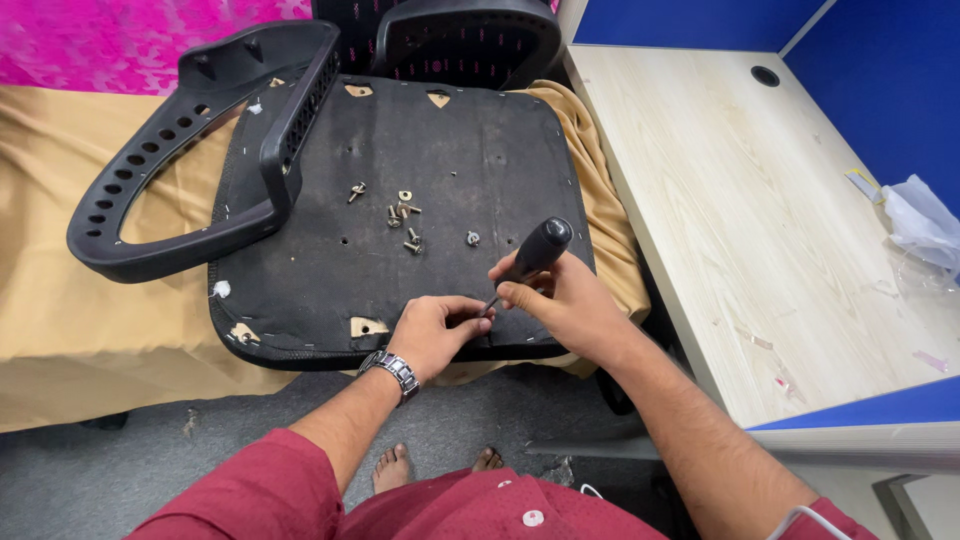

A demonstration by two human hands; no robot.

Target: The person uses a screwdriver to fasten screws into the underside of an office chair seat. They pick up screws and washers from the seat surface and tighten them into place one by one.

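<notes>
An upside-down black chair seat [400, 170] lies on a tan cloth-covered surface. My right hand [565, 300] grips a black-handled screwdriver [535, 250], its tip pointing down at the seat's near edge. My left hand [435, 330], wearing a metal watch, pinches something small at the screwdriver's tip; what it is cannot be made out. Several loose screws and washers [405, 225] lie scattered on the middle of the seat. A black plastic armrest [190, 150] rests on the seat's left side.
A light wooden desk [760, 220] with blue partitions stands to the right, with a crumpled plastic bag [920, 225] on it. Another black chair part [465, 40] sits behind the seat. Grey floor and my bare feet [440, 465] are below.
</notes>
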